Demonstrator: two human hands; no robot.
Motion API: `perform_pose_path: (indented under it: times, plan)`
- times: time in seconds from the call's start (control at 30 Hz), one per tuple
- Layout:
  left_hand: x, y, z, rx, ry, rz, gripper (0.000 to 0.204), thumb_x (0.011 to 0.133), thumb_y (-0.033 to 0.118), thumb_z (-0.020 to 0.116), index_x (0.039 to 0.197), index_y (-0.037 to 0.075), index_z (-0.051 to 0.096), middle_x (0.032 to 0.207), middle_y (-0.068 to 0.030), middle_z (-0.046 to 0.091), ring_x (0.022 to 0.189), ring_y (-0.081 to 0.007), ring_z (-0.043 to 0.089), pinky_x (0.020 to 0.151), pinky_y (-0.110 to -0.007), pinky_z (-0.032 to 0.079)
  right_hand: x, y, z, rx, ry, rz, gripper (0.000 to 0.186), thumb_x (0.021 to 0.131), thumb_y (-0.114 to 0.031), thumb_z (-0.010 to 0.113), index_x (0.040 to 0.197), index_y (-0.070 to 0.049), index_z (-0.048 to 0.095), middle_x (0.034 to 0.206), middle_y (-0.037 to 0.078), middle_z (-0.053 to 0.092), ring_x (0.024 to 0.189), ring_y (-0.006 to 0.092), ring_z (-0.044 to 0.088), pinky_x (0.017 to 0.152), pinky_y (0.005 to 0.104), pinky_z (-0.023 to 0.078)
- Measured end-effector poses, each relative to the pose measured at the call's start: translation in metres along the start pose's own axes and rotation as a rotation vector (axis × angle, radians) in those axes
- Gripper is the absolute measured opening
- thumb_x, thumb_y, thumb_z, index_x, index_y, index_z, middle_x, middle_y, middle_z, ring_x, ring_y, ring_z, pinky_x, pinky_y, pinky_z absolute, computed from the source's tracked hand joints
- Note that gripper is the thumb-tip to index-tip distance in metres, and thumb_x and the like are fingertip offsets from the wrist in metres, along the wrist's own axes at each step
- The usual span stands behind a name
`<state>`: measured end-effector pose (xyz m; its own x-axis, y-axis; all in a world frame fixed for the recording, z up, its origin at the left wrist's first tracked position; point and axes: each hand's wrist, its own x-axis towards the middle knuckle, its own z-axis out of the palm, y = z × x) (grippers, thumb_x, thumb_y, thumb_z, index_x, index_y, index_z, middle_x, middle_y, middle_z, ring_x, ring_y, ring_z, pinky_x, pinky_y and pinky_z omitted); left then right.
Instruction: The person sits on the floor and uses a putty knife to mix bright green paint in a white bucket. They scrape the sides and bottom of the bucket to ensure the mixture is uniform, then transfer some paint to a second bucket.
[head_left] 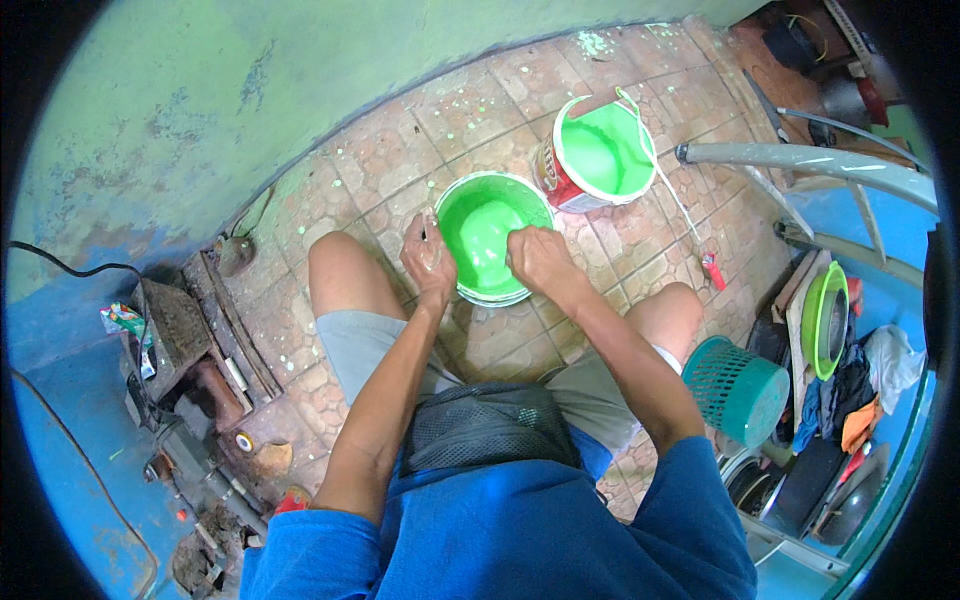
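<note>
1. Sitting low btwn the bent knees: front bucket [512, 187], wet green paint [487, 238] inside; its outer wall & base mostly hidden from above.
2. L hand [428, 258] at bucket's L rim, pale smears on skin, fingers part-curled; fingertips hard to make out, can't tell if it has hold of the rim.
3. R hand [541, 260] at R rim, over the paint's edge, closed in a fist; palm hidden, can't tell if anything's in it.
4. Second bucket [557, 182] just beyond, to the R, w/ lighter green paint [592, 150]; label partly turned away. Brown roller [592, 104] across its far rim; long rod runs down to red grip [712, 271] near floor.
5. Far R: metal rail [820, 165] cut off by dark lens edge; teal basket [737, 392] nearer, hides part of the stuff behind.
6. Far L: dusty clutter [180, 335] by wall, individual pcs hard to ID.
</note>
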<state>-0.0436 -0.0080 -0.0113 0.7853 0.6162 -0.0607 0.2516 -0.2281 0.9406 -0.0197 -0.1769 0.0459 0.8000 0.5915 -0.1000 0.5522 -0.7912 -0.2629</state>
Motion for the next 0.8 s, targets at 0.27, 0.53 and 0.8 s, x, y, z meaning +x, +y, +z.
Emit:
perform_pose_path:
  times: [0.27,0.53,0.8]
  plan:
    - [0.004,-0.024,0.0,-0.006,-0.014,0.115,0.028,0.092,0.02,0.043,0.093,-0.003,0.059,0.09,-0.0247,0.06,0.08,-0.0394,0.057,0.072,-0.044,0.043,0.007,-0.025,0.002,0.196,-0.286,0.036,0.028,0.077,-0.024,0.061,0.081,0.003,0.063,0.082,0.023,0.063,0.084,0.0367,0.063,0.075,0.0453,0.05]
    - [-0.002,-0.052,0.019,-0.312,-0.124,0.237,0.03,0.085,0.02,0.054,0.101,-0.005,0.059,0.098,-0.0188,0.06,0.09,-0.0294,0.056,0.081,-0.038,0.042,0.008,0.026,0.014,0.186,0.012,0.075,0.023,0.078,-0.02,0.054,0.074,0.001,0.062,0.071,0.021,0.062,0.069,0.0366,0.062,0.063,0.0459,0.049]
    - [-0.002,-0.036,0.007,-0.068,-0.075,0.182,0.039,0.092,0.025,0.046,0.106,-0.01,0.055,0.104,-0.0292,0.057,0.096,-0.0425,0.053,0.085,-0.044,0.041,-0.009,-0.001,0.046,0.169,0.002,0.0,0.016,0.074,-0.017,0.056,0.069,-0.002,0.06,0.069,0.02,0.061,0.065,0.0368,0.062,0.056,0.0476,0.048]
